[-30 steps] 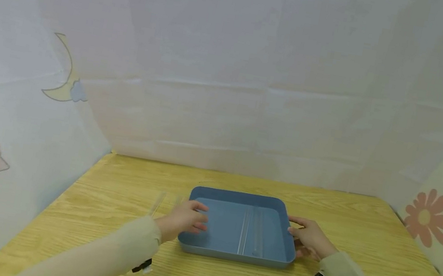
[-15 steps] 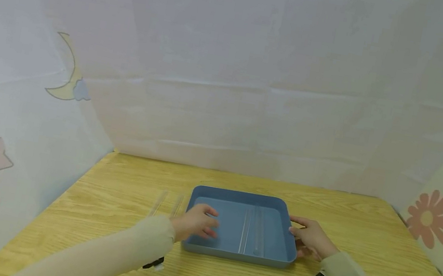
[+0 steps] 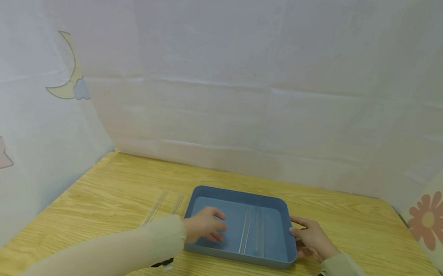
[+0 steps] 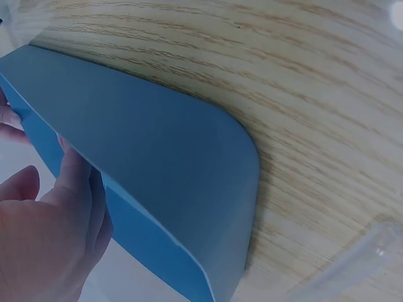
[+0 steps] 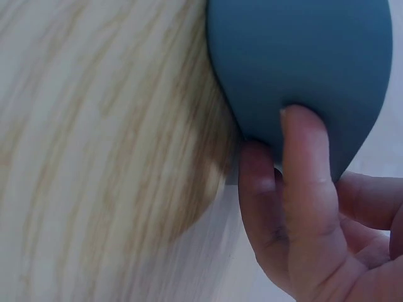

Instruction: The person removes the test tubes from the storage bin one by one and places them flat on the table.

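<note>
A blue rectangular tray (image 3: 216, 205) rests on the wooden table. Two long clear tubes or rods (image 3: 245, 232) lie lengthwise in its right half; their exact kind cannot be told. My left hand (image 3: 207, 225) reaches over the near left wall into the tray, fingers loosely bent and holding nothing visible. The left wrist view shows these fingers (image 4: 75, 173) behind the tray wall. At the tray's right end, my right hand (image 3: 312, 238) rests its fingers against the outer wall. In the right wrist view, fingertips (image 5: 305, 126) press on that wall near the base.
Left of the tray, two more clear tubes lie on the table: an outer tube (image 3: 156, 205) and an inner tube (image 3: 177, 204). My left sleeve partly covers them. The wooden table (image 3: 380, 242) runs back to a white cloth wall (image 3: 224, 124).
My left hand has moved rightward, from the tray's left edge further over its inside. My right hand stays against the right wall. The tray has hardly moved.
</note>
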`<act>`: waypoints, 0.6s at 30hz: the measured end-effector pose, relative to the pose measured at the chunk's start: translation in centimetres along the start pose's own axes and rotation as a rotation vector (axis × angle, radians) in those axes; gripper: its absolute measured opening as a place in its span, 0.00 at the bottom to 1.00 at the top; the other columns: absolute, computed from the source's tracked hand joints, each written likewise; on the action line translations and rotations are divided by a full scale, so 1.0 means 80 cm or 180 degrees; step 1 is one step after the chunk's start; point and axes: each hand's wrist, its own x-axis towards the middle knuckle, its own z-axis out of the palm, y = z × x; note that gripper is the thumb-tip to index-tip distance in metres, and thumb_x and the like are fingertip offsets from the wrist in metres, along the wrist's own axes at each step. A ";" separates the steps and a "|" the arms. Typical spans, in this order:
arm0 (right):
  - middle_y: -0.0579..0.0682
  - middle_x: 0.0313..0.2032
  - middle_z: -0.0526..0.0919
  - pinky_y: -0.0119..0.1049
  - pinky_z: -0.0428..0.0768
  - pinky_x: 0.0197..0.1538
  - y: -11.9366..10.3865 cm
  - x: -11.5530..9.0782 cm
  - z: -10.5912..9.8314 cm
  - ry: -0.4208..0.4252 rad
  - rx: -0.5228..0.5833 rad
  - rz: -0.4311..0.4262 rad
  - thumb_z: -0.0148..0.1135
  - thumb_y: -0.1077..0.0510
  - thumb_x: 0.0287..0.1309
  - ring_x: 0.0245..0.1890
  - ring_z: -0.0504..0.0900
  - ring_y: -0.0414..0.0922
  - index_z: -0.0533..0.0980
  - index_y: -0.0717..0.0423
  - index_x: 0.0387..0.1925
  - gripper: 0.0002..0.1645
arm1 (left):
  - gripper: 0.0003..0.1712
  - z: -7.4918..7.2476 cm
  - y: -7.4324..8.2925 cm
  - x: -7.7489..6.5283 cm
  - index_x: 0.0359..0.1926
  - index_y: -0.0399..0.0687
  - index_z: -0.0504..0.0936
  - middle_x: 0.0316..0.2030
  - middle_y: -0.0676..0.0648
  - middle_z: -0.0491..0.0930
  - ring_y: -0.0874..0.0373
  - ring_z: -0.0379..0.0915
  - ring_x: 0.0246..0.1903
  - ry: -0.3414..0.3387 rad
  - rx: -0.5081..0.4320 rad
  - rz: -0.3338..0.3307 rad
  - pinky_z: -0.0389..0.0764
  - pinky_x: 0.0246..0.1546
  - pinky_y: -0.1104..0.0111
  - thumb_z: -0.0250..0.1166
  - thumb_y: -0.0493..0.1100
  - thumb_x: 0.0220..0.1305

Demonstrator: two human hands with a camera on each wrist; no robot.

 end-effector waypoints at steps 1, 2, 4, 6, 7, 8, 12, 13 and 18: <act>0.57 0.34 0.84 0.42 0.83 0.25 0.000 0.000 0.000 0.0003 -0.0002 0.0004 0.47 0.66 0.72 0.27 0.84 0.50 0.52 0.71 0.71 0.32 | 0.21 0.001 0.001 0.000 0.57 0.25 0.69 0.45 0.37 0.79 0.41 0.82 0.37 0.0001 0.0009 -0.0004 0.83 0.40 0.57 0.60 0.30 0.65; 0.57 0.35 0.84 0.41 0.83 0.25 0.000 0.000 0.000 0.0005 -0.0005 0.0009 0.47 0.66 0.72 0.27 0.84 0.49 0.52 0.71 0.71 0.32 | 0.21 0.003 0.001 0.001 0.57 0.25 0.69 0.44 0.36 0.79 0.41 0.82 0.37 0.0001 0.0021 -0.0008 0.83 0.40 0.57 0.60 0.30 0.65; 0.57 0.35 0.84 0.41 0.82 0.25 0.000 0.000 0.000 0.0015 -0.0020 0.0016 0.48 0.66 0.72 0.27 0.84 0.49 0.52 0.71 0.71 0.32 | 0.21 0.005 0.003 0.001 0.57 0.25 0.69 0.44 0.36 0.78 0.40 0.82 0.38 0.0006 0.0056 -0.0010 0.83 0.40 0.56 0.60 0.30 0.65; 0.57 0.35 0.84 0.41 0.82 0.25 -0.001 -0.001 0.000 0.0016 -0.0030 0.0013 0.47 0.65 0.72 0.27 0.84 0.49 0.52 0.71 0.71 0.32 | 0.21 0.008 0.005 0.002 0.56 0.25 0.69 0.44 0.36 0.78 0.39 0.82 0.38 0.0004 0.0105 0.0000 0.83 0.40 0.56 0.61 0.30 0.65; 0.57 0.35 0.84 0.41 0.82 0.25 -0.001 -0.001 0.000 0.0023 -0.0042 0.0011 0.47 0.65 0.72 0.26 0.84 0.49 0.52 0.71 0.71 0.32 | 0.21 0.010 0.005 0.002 0.56 0.25 0.69 0.44 0.35 0.77 0.39 0.82 0.39 0.0007 0.0113 -0.0001 0.83 0.40 0.55 0.61 0.30 0.64; 0.57 0.35 0.84 0.41 0.82 0.24 -0.001 -0.001 -0.001 0.0023 -0.0045 0.0007 0.47 0.65 0.72 0.27 0.84 0.49 0.52 0.71 0.71 0.32 | 0.20 0.012 0.006 0.003 0.55 0.25 0.69 0.44 0.35 0.77 0.39 0.82 0.39 0.0012 0.0121 -0.0005 0.83 0.40 0.55 0.61 0.30 0.64; 0.57 0.36 0.84 0.40 0.81 0.24 -0.002 -0.001 0.000 0.0018 -0.0048 0.0008 0.48 0.65 0.72 0.27 0.83 0.48 0.52 0.71 0.71 0.32 | 0.19 0.020 0.009 0.005 0.53 0.26 0.70 0.42 0.35 0.78 0.38 0.82 0.38 0.0038 0.0181 -0.0035 0.83 0.38 0.55 0.62 0.30 0.64; 0.56 0.36 0.84 0.39 0.81 0.24 -0.002 -0.001 0.000 0.0021 -0.0050 0.0010 0.48 0.65 0.72 0.27 0.83 0.48 0.53 0.71 0.71 0.32 | 0.19 0.022 0.009 0.006 0.53 0.26 0.70 0.41 0.35 0.78 0.38 0.82 0.38 0.0053 0.0191 -0.0053 0.83 0.37 0.55 0.62 0.30 0.64; 0.56 0.36 0.83 0.39 0.81 0.23 -0.002 -0.001 0.000 0.0031 -0.0054 0.0009 0.48 0.65 0.72 0.27 0.83 0.47 0.53 0.71 0.71 0.32 | 0.19 0.029 0.012 0.009 0.53 0.26 0.71 0.41 0.36 0.80 0.40 0.82 0.37 0.0107 0.0288 -0.0103 0.83 0.37 0.56 0.63 0.31 0.64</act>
